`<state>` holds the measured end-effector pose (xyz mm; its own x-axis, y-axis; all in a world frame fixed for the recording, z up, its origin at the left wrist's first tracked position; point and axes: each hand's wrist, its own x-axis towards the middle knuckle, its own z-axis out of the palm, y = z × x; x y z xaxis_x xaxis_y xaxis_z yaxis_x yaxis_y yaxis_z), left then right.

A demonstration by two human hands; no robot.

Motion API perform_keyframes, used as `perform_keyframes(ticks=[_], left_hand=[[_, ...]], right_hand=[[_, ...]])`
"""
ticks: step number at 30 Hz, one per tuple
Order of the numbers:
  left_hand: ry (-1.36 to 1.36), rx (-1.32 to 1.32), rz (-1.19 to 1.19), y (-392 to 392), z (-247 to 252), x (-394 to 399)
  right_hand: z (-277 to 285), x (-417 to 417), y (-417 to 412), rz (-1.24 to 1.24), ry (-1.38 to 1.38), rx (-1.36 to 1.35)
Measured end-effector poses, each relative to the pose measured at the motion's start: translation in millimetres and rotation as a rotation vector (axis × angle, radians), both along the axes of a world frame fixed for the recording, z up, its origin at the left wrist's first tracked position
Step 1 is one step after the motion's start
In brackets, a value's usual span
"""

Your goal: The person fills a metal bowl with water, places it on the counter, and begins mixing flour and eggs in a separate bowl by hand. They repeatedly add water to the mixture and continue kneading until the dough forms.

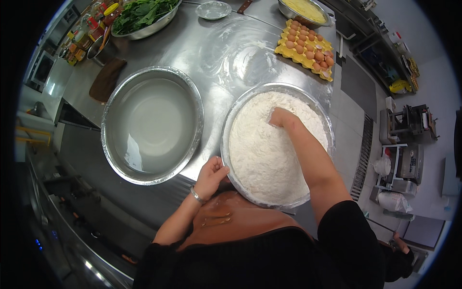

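Observation:
A wide metal bowl (224,132) full of white flour (263,155) stands before me at the table's near edge. My right hand (280,117) is sunk into the flour on the bowl's far side, its fingers hidden. At the near left of this bowl, my left hand (213,175) grips the rim with thumb and curled fingers. Left of the flour, a large metal basin (199,104) holds clear, slightly cloudy liquid (157,123). Neither hand touches that basin.
A yellow tray (279,50) of brown eggs (299,48) and broken shells sits behind the flour. Farther back are leafy greens (144,14), a small floury plate (213,10) and a bowl of yellow food (305,10). Seasoning bottles (83,39) crowd the left; another person's hand (401,244) shows lower right.

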<state>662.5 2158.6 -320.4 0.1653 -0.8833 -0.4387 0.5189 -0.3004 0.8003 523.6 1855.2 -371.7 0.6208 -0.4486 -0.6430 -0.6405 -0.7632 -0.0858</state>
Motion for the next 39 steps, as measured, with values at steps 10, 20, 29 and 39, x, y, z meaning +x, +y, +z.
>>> perform_keyframes(ticks=[10,20,29,39], left_hand=[[-0.003,-0.019,-0.046,-3.3,-1.1,1.8],[-0.036,-0.037,-0.006,-0.2,-9.3,-1.7],[-0.024,-0.001,-0.045,-3.2,3.8,-1.2],[-0.029,-0.041,-0.057,-2.2,-5.3,2.0]], right_hand=[[90.9,-92.6,65.8,-0.121,-0.387,0.041],[11.3,-129.6,15.9,-0.56,-0.412,0.241],[102.8,-111.3,93.5,-0.829,-0.603,0.256],[18.1,-167.6,91.2,-1.599,-0.813,0.649]])
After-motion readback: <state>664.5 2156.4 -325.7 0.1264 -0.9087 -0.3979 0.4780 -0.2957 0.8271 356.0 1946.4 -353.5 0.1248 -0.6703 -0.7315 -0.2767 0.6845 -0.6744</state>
